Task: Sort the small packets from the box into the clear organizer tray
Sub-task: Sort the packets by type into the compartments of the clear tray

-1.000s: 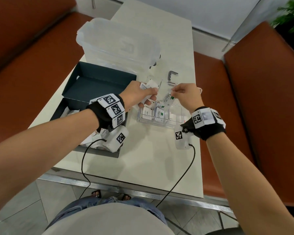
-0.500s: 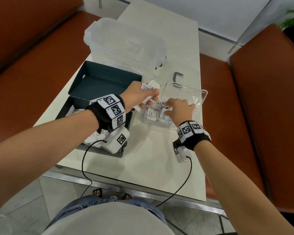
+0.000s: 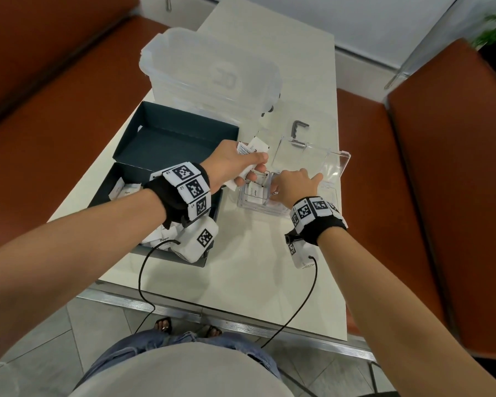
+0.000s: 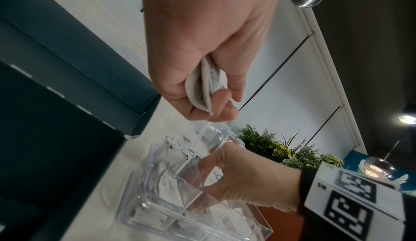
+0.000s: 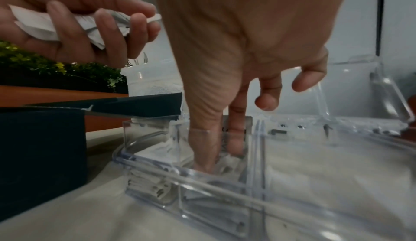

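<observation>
A bunch of small white packets (image 3: 248, 151) is gripped in the left hand (image 3: 235, 164), fingers (image 5: 101, 29) curled round them, held just above the near-left corner of the clear organizer tray (image 3: 334, 193) on the desk (image 3: 241, 276). More packets are seen lying in the dark box (image 3: 155, 144) to the left, w/ a few already laid in the tray's left compartments. The right hand (image 3: 294, 186) is lowered into a tray compartment; in the right wrist view thumb & forefinger (image 5: 235, 138) are pushed down inside it, apparently seating a packet, though whether one is pinched btwn them can't be told thru the blurred plastic. The other fingers are held clear above the rim.

Handling, as judged: packets are likely v. light, thin paper sachets, soft & easily creased or fanned apart, so a bunch is best held flat across the faces w/ modest pressure, and single ones are best peeled off by an edge or corner. Little risk of breakage, more of slipping out of the stack or snagging on dividers. The tray looks rigid but light, prob. slid easily on the smooth desk if pushed sideways; downward pressure is to be kept straight. Its hinged lid (image 3: 309, 156) is stood open at the far side.
</observation>
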A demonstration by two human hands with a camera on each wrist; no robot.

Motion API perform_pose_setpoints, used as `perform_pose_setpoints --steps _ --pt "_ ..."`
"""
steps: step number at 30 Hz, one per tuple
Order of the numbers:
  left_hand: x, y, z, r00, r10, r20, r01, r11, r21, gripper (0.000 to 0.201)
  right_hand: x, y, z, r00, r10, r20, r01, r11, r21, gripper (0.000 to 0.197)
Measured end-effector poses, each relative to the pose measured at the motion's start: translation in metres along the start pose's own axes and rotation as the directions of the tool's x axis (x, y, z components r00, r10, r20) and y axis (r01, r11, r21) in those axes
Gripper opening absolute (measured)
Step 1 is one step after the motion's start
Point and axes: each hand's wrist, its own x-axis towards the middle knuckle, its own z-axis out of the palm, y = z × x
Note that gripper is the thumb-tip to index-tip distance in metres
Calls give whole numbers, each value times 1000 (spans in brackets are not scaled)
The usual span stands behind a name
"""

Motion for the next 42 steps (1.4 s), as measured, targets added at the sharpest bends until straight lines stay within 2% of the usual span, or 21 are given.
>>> perform_pose_setpoints --steps 3,6,13,18,20,22,24,26,29,32,34,37,39,42 --pt "-1 -1 1 1000 -6 -4 6 1000 -11 19 1 -3 -3 1000 6 22 -5 1000 -18 18" --pt "-2 0 0 1000 -3 -1 3 1000 -19 20 1 0 -5 999 4 44 -4 1000 21 16" --pt "-3 3 0 1000 -16 15 17 999 -31 19 -7 13 -7 1000 -17 21 12 977 213 19" --pt "-5 6 1 991 -94 96 106 985 -137 23 -15 19 -19 999 19 -33 -6 936 351 19" --pt "-7 8 1 979 -119 165 153 966 -211 25 -18 25 -26 991 45 -126 24 867 498 14" --pt "-7 9 1 967 -129 219 181 954 -240 28 -23 27 -36 965 68 -255 122 742 659 13" --pt "-8 9 3 960 -127 248 186 955 -231 30 -29 23 -48 944 84 -320 205 611 765 14" --pt "-8 10 6 960 -131 249 186 959 -213 27 -34 18 -56 953 64 -295 226 499 836 15" --pt "-7 11 11 962 -141 233 189 962 -199 20 -38 15 -60 972 24 -234 200 437 877 14" --pt "-7 11 15 968 -129 214 167 971 -170 15 -36 21 -62 982 69 -177 147 310 939 12" --pt "-7 10 16 975 -90 204 116 986 -118 11 -34 31 -63 983 99 -158 128 260 957 16" --pt "-5 9 16 982 -42 185 47 999 -22 15 -30 52 -62 976 143 -164 122 264 957 9" --pt "-4 9 17 984 -38 172 39 999 1 18 -26 70 -57 970 194 -149 81 320 944 8" --pt "0 12 20 990 -49 134 57 997 -55 16 -20 93 -45 961 248 -119 2 426 905 15"
